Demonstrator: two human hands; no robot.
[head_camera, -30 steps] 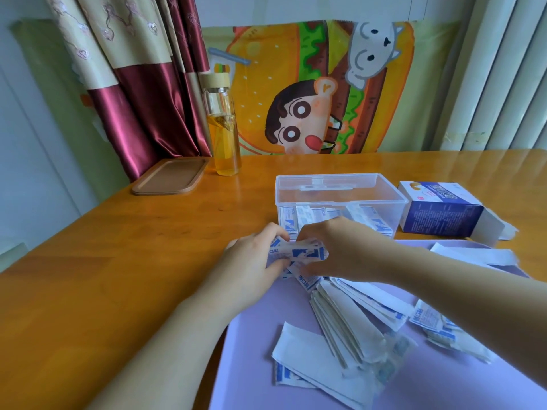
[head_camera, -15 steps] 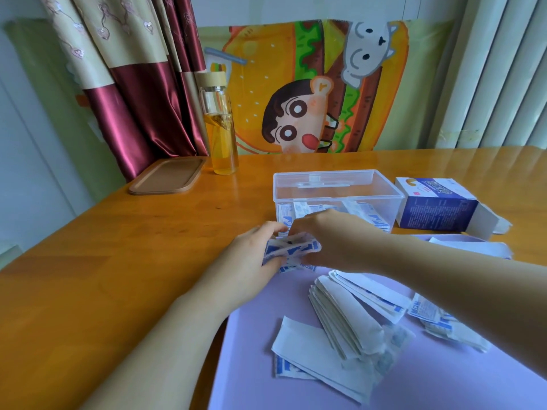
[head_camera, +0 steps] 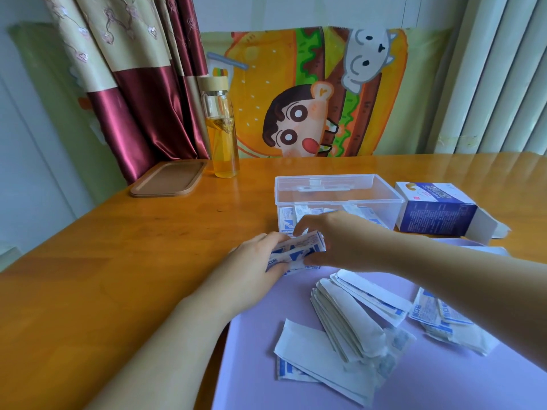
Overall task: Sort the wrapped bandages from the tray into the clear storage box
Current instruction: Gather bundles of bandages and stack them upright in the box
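Honey-coloured wood makes up the table. At its far left lies a flat brown tray, and just right of it stands a glass bottle with amber liquid and a pale cap, in front of a maroon curtain.

The left hand reaches in from the lower left, fingers curled round the left end of a bundle of wrapped bandages. The bundle is white with blue print and lies crosswise between both hands. The right hand comes from the right and pinches the bundle's other end, fingers arched over the top and thumb beneath. Both hands have a firm hold of it. It sits at the far left corner of the lavender tray, just in front of the near wall of the clear storage box. Whether it touches the tray I cannot tell.

The box stands open, lid off, directly behind the hands, with several wrapped bandages lying in its bottom. On the tray, nearer the viewer and under the right forearm, loose wrapped bandages lie in an untidy overlapping heap. Right of the box lies a blue carton, its end flap open.
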